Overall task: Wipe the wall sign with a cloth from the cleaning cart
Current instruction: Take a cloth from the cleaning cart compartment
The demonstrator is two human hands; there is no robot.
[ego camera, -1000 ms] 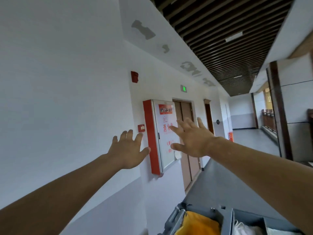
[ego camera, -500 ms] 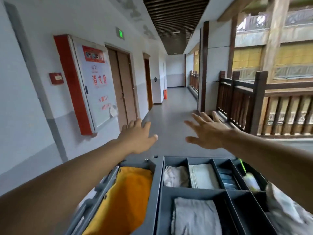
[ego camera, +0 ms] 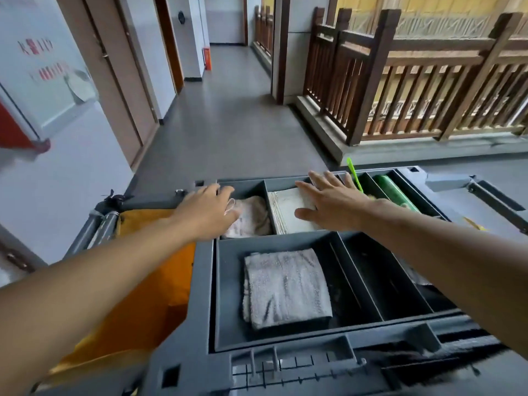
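Note:
A grey cleaning cart [ego camera: 204, 284] with tray compartments fills the lower view. A folded grey cloth [ego camera: 285, 287] lies in the near compartment. In the far left compartment a crumpled pale cloth [ego camera: 253, 215] sits under my left hand [ego camera: 208, 212], whose fingers reach down over it; whether they touch it I cannot tell. My right hand [ego camera: 328, 200] hovers, fingers spread, over a stack of folded white cloths [ego camera: 288, 207] in the adjacent compartment. The white wall sign [ego camera: 43, 58] with red lettering, in a red-framed cabinet, hangs at the upper left.
An orange bag [ego camera: 143, 304] hangs on the cart's left side. A green roll [ego camera: 393, 192] and a green-handled tool [ego camera: 354, 174] lie in the far right compartments. A wooden railing [ego camera: 400, 81] borders the corridor on the right. Brown doors [ego camera: 114, 81] line the left wall.
My view has dropped from the wall and corridor down to the cart. Both hands have lowered onto the far tray compartments, left over the crumpled cloth, right over the white stack.

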